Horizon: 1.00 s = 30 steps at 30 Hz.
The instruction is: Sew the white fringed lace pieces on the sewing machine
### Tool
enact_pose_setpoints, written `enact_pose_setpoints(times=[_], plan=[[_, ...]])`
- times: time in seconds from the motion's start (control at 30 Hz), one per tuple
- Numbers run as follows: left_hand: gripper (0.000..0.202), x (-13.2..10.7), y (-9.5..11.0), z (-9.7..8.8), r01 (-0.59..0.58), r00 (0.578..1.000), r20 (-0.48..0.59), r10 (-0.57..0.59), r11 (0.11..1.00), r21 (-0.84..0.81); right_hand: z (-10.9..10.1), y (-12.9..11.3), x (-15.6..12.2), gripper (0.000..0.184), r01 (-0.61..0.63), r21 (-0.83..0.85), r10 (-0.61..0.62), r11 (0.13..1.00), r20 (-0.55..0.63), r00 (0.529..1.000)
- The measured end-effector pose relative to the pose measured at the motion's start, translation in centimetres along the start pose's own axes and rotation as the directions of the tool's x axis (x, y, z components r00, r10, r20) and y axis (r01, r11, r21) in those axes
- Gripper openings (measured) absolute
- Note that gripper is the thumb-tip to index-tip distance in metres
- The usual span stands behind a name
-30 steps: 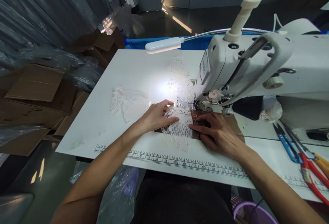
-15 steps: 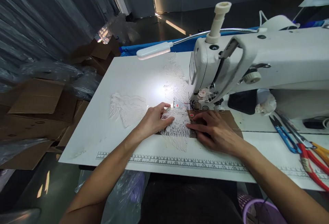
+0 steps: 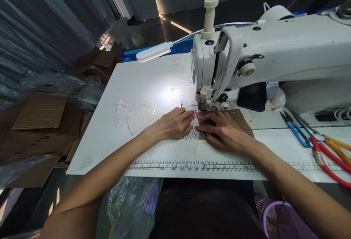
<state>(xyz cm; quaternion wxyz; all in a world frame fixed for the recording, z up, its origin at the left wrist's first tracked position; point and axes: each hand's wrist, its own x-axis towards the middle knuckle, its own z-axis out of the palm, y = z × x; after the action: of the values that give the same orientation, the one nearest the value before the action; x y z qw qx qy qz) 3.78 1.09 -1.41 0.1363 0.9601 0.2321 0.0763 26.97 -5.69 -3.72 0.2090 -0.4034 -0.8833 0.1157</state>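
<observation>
A strip of white lace (image 3: 188, 145) lies across the sewing bed, running under the presser foot area of the white sewing machine (image 3: 274, 54). Over this lace is my left hand (image 3: 177, 123), its fingers bent together and closed on the edge nearest the needle; the fingertips partly hide the lace. My right hand (image 3: 227, 131) rests on a brown sheet (image 3: 238, 119), fingers stretched and apart, fingertips touching the lace's right edge. More lace (image 3: 179, 70) trails behind the foot. A separate lace piece (image 3: 135, 114) lies flat to the left.
Blue-handled snips (image 3: 297, 133) and red-handled scissors (image 3: 319, 155) lie at the right. A lamp (image 3: 155, 51) lights the table, whose front edge carries a printed ruler (image 3: 178, 165). Cardboard boxes (image 3: 41, 111) stand left; a purple basket (image 3: 274, 209) is below.
My left hand has moved right over the lace toward the needle, and its fingers have drawn together. My right hand stays beside the lace. The view has shifted slightly.
</observation>
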Motion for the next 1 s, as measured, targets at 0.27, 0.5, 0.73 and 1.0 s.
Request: enact_pose_setpoints(times=[0.27, 0.5, 0.73, 1.0], plan=[[0.037, 0.7, 0.0, -0.1, 0.042, 0.999, 0.019, -0.045, 0.991, 0.125, 0.5, 0.7, 0.3, 0.036, -0.013, -0.025, 0.011, 1.000, -0.055, 0.998], [0.042, 1.5, -0.7, 0.1, 0.021, 1.000, -0.009, -0.020, 0.973, 0.231, 0.7, 1.1, 0.4, 0.037, -0.019, 0.004, 0.019, 1.000, -0.114, 0.993], [0.046, 1.0, -1.1, 0.9, -0.006, 0.997, -0.075, 0.031, 0.948, 0.317, 0.8, 1.2, 0.5, 0.035, 0.006, 0.015, -0.003, 1.000, -0.160, 0.987], [0.047, 1.0, -0.8, 1.1, 0.011, 0.994, -0.104, 0.028, 0.936, 0.352, 1.1, 1.4, 0.4, 0.033, 0.001, 0.015, 0.002, 1.000, -0.164, 0.986]])
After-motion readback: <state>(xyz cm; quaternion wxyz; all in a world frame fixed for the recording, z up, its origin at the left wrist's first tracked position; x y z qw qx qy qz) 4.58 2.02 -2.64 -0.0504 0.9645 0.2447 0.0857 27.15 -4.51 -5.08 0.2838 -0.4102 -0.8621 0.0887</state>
